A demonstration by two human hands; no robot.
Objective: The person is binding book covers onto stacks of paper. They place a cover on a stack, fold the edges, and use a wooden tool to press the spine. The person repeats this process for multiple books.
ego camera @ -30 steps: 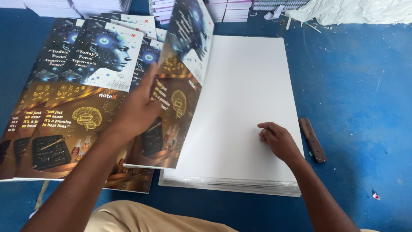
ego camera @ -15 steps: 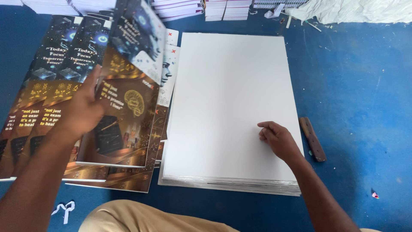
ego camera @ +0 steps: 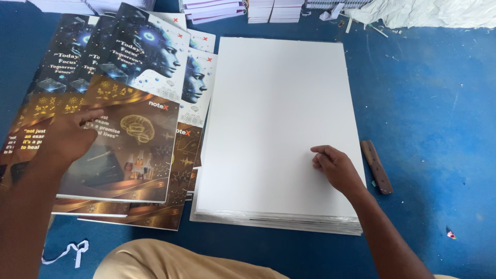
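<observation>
The left hand (ego camera: 70, 137) is laid flat, fingers spread, steadying the printed covers (ego camera: 124, 150) left of the white sheet stack (ego camera: 279, 129). The right hand (ego camera: 336, 168), loosely curled and holding nothing, is rested on that stack.

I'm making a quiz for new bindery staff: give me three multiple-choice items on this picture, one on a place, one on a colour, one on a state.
1. Where does the brown wooden tool lie?
A. right of the white sheet stack
B. on the printed covers
C. in the right hand

2. What colour is the floor?
A. green
B. blue
C. grey

3. How is the left hand?
A. raised in the air
B. gripping scissors
C. flat on the top printed cover

Key: 1 A, it lies beside the white sheet stack, near the right hand; 2 B, blue all around; 3 C, its palm rests on the top printed cover.
</observation>
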